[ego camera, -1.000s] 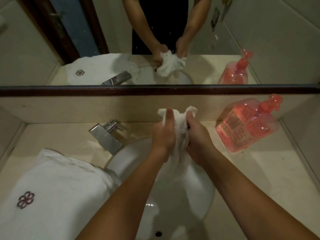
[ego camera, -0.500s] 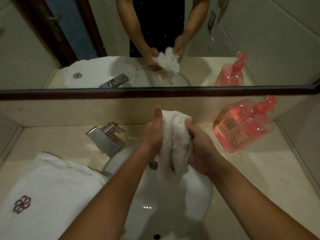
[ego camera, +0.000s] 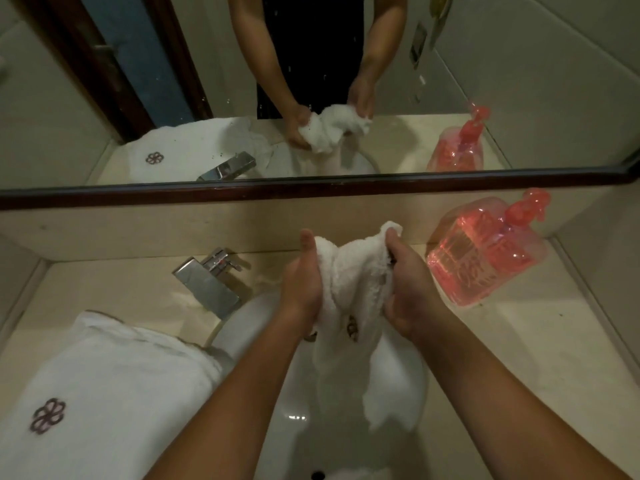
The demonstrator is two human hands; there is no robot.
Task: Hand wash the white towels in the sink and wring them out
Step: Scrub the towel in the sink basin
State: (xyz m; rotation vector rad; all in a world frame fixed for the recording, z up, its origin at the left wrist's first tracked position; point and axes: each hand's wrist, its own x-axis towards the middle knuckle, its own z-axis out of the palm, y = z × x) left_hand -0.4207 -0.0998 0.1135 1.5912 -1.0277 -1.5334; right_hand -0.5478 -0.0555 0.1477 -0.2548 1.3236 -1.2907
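The small white towel [ego camera: 356, 271] is held up above the sink [ego camera: 256, 327], bunched together between the two hands. Its upper part makes a thick, crumpled fold that stands a little higher than the hands, and its lower ends hang down loose into the white basin. A small dark embroidered mark shows on the cloth just under the hands. The left hand [ego camera: 301, 285] grasps the left side of the bunch, with the fingers curled around the cloth and the thumb pointing up along it. The right hand [ego camera: 408, 289] grasps the right side in the same way, its fingers closed into the fabric near the top corner. The two hands are near to each other, with only the gathered towel between them, and both forearms reach in from the lower edge of the view. Inside the basin, at the bottom of the view, there is a small dark hole. A square chrome faucet [ego camera: 207, 285] stands on the table [ego camera: 519, 358] at the back left of the sink, with its spout turned toward the basin. A second white towel [ego camera: 114, 386], larger and folded, lies on the table to the left, touching the rim of the sink; it carries a dark flower emblem. A pink transparent soap bottle [ego camera: 485, 258] with a pump stands on the table to the right, well apart from the hands. Behind all this, a mirror [ego camera: 519, 81] with a dark frame reflects the arms, the towel and the bottle.
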